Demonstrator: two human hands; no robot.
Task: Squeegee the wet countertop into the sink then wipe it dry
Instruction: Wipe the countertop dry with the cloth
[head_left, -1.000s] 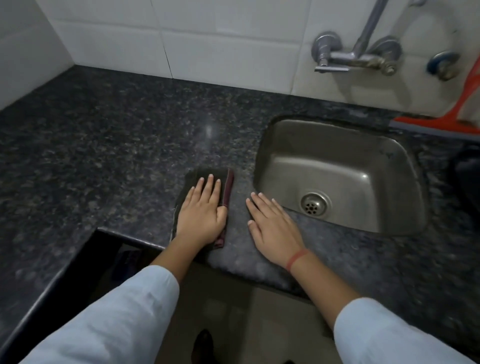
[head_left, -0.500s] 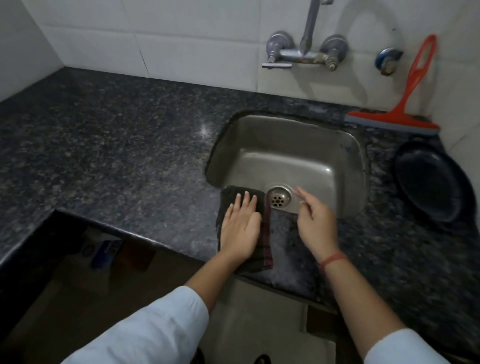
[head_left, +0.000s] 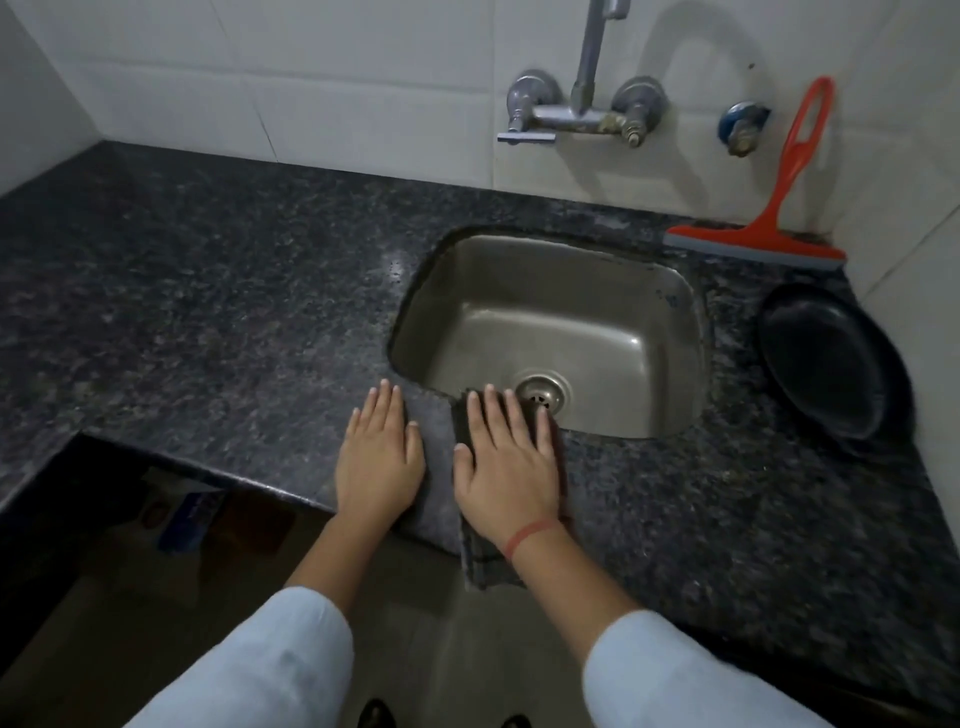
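Note:
A dark cloth (head_left: 484, 565) lies on the narrow strip of black granite countertop (head_left: 208, 291) in front of the steel sink (head_left: 519, 291), its near end hanging over the front edge. My right hand (head_left: 506, 467) presses flat on the cloth, fingertips reaching the sink's front rim by the drain. Just left of the cloth, my left hand (head_left: 379, 457) rests flat on the bare granite with fingers apart. The red squeegee (head_left: 758, 240) leans against the wall behind the sink's right corner, blade down on the counter.
A wall tap (head_left: 582, 111) hangs above the sink. A black oval pan (head_left: 831, 364) sits on the counter right of the sink. The counter's front edge steps back at the left, with an opening (head_left: 130, 530) below it. White tiled walls close the back and right.
The cloth has passed from under my left hand to under my right hand. My left hand has shifted left onto bare granite, and the view has swung right.

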